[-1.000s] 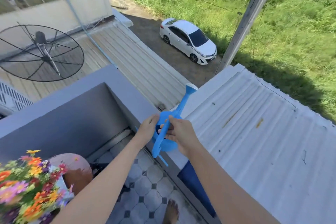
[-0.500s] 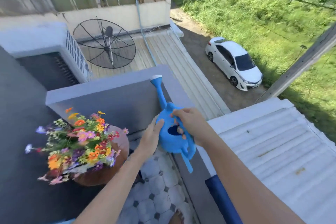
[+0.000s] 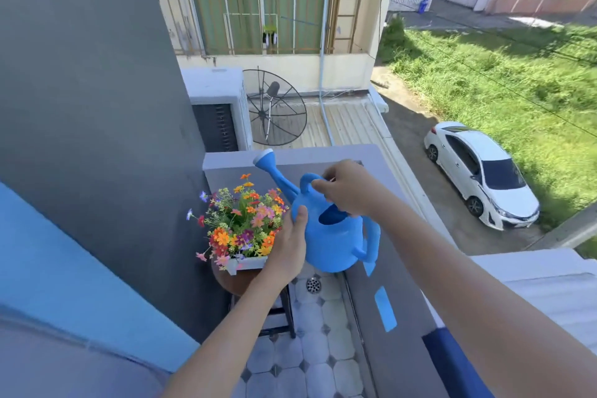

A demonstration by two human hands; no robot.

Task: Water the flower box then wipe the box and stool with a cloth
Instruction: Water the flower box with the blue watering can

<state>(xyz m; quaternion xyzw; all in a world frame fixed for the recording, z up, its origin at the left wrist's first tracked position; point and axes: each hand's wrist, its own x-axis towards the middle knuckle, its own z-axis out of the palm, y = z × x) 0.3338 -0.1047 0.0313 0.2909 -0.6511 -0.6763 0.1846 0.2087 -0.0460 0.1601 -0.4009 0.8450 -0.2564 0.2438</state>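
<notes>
A blue plastic watering can (image 3: 332,236) hangs in the air in front of me, its spout pointing up and left over the flowers. My right hand (image 3: 347,187) grips its top handle. My left hand (image 3: 289,244) presses flat against the can's left side. A white flower box (image 3: 247,263) full of orange, pink and purple flowers (image 3: 240,220) sits on a round brown stool (image 3: 235,281) just left of the can. No cloth is visible.
The grey balcony wall (image 3: 381,268) runs along the right, with blue tape strips (image 3: 384,307) on it. A dark grey wall (image 3: 97,139) stands to the left. The tiled floor (image 3: 310,352) has a round drain (image 3: 312,284). Beyond are a satellite dish, roofs and a white car.
I have turned left, and the can has swung with both hands from over the wall to beside the flowers. Its spout now points towards the flower box.
</notes>
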